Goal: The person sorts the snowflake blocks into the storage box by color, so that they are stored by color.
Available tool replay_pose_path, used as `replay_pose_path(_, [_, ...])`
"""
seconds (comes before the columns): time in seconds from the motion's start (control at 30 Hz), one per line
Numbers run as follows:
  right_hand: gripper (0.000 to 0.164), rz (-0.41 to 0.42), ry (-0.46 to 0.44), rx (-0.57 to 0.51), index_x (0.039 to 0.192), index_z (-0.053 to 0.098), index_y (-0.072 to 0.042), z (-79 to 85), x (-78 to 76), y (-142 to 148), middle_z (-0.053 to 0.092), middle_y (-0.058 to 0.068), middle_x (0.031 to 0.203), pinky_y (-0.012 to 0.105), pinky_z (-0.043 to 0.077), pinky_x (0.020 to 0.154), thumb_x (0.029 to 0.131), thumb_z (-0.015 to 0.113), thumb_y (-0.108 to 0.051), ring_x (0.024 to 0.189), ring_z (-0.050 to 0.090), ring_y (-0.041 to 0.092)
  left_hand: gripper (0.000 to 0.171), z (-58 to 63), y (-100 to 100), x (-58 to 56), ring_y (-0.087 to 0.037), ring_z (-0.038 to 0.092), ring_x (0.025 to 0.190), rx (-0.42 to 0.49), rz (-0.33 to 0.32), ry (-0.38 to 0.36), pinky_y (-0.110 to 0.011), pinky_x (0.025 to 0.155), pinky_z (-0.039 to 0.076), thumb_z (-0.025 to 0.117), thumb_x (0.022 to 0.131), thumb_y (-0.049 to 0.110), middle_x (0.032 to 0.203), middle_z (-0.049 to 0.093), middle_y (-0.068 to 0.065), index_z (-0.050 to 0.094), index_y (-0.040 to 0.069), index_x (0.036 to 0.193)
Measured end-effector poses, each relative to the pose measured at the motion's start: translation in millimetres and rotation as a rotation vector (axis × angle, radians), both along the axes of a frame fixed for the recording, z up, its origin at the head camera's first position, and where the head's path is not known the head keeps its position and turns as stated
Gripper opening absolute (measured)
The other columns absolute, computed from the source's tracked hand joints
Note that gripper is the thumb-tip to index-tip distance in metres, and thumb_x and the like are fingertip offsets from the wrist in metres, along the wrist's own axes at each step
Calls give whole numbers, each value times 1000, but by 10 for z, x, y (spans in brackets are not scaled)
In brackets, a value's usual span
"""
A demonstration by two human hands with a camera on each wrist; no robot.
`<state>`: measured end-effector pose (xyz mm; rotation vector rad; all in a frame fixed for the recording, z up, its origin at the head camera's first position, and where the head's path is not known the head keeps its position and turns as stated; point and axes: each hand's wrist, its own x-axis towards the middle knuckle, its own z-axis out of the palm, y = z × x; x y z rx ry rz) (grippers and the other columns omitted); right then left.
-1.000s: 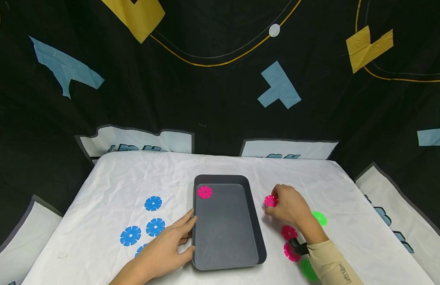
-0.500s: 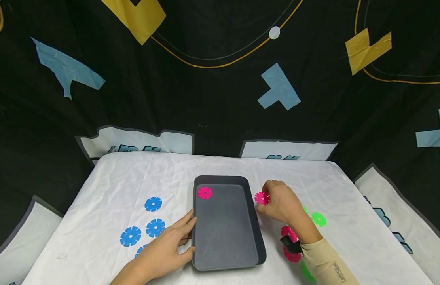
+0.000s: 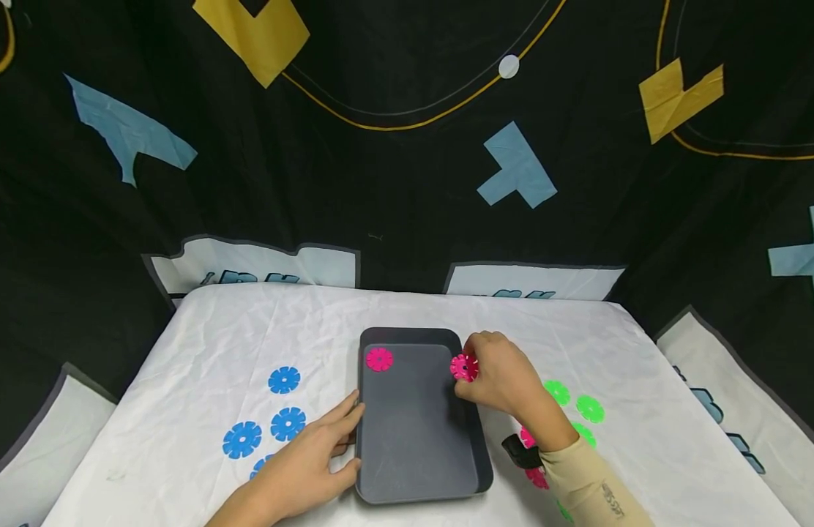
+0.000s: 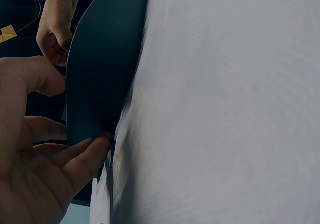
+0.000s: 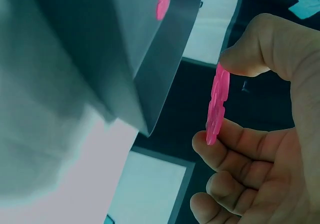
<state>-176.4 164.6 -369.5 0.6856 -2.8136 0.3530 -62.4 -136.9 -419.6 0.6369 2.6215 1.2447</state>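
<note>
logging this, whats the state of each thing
Cloth: spread, creased
Tray: upright on cloth
Pink disc in tray: flat
Held pink disc: raised
Right grip: pinching held pink disc
Left grip: touching tray's side
Blue discs: flat on cloth
Green discs: on cloth, some partly hidden
Other pink discs: on cloth, partly hidden

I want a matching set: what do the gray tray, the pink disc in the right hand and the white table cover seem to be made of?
Gray tray: probably coated metal, possibly plastic; smooth, dull, evenly dark sides and floor.
Pink disc: likely smooth plastic; bright, even colour and thin, notched shape.
White table cover: matte fabric, given its soft creases.
</note>
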Motion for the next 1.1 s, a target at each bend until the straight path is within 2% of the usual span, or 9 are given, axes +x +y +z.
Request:
replay_pose_path(0.37, [38, 43, 26, 54, 89, 63, -13, 13, -6, -311, 52, -9, 76, 23, 45, 56, 61, 74, -36, 71, 47, 8, 68, -11, -9, 20, -17, 54, 122, 19, -5, 14, -24, 90, 51, 64, 92, 22, 160, 16, -11, 35, -7, 147])
replay_pose_path(0.67, [36, 92, 37, 81, 85, 62, -14, 3, -14, -547, 51, -9, 73, 25, 44, 55, 60, 75, -36, 70, 47, 8, 68, -6, -7, 7, -15, 55, 121, 4, -4, 21, -25, 91, 51, 63, 92, 22, 161, 16, -10, 35, -6, 147])
replay_pose_path(1.1, [35, 175, 47, 184, 78, 60, -16, -148, -39, -876, 47, -10, 68, 26, 44, 54, 61, 77, -41, 68, 49, 11, 68, -5, -14, 7, -16, 55, 122, 31, -20, 5, -25, 91, 50, 63, 93, 21, 161, 15, -8, 33, -5, 148])
